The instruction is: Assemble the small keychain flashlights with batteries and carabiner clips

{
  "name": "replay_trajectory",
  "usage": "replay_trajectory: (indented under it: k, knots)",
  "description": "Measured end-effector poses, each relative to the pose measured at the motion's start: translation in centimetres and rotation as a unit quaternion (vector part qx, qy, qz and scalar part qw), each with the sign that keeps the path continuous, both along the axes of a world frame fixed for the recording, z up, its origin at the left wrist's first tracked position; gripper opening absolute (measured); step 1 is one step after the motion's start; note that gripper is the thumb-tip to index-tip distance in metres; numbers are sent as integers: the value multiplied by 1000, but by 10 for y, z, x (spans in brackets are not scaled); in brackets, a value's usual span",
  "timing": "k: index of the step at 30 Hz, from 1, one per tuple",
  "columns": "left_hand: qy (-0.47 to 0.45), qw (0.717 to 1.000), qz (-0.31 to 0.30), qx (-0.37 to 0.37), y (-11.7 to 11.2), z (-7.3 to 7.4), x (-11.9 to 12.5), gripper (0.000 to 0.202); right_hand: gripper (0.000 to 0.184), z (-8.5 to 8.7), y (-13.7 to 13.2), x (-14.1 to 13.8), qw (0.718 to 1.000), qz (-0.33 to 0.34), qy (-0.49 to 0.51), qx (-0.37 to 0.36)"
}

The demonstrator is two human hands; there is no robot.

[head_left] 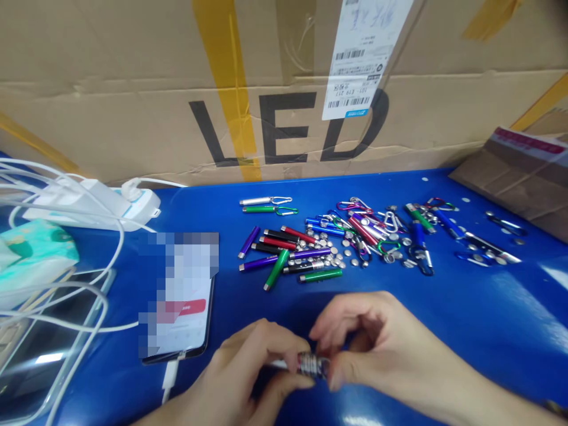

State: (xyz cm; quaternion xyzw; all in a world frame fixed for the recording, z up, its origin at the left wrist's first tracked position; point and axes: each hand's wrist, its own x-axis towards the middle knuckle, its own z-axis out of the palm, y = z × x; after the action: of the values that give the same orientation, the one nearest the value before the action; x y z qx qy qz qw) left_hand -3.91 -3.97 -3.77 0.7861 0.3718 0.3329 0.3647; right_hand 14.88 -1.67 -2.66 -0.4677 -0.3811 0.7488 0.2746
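Note:
Near the front of the blue table, my left hand (252,367) pinches a small silver keychain flashlight (309,364) between thumb and fingers. Shiny button-like discs or ridges show at its end, blurred by motion. Around that right end, my right hand (373,340) has its fingers curled and the thumb against the tip; the exact grip is partly hidden. Beyond my hands lies a loose group of flashlight tubes in purple, red, black and green, among them a green tube (276,270). Small silver button cells (337,259) are scattered beside them.
Carabiner clips (355,205) lie at the back right. On the left are a phone (195,319) with a charging cable, a white power strip (97,204), tangled cords and a tissue pack (39,254). A large cardboard box (146,130) walls off the back.

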Motion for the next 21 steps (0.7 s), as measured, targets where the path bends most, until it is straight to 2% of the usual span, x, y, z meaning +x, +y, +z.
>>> replay_trajectory:
  k: [3,9,15,19,21]
  knots:
    - [28,999,-6,23,-1,1,0,19,20,-1,-2,-2,1000,-10,26,-13]
    - [81,994,-47,56,2,-4,-2,15,30,-10,-3,-5,993,-8,60,-99]
    - [139,965,-114,190,8,5,-7,29,38,-13,-6,-1,978,70,89,-173]
    - [169,938,-92,289,7,8,-6,40,42,-8,-7,-1,974,45,56,-213]
    - [174,934,-83,302,5,6,-5,41,43,-6,-8,-2,969,42,55,-237]
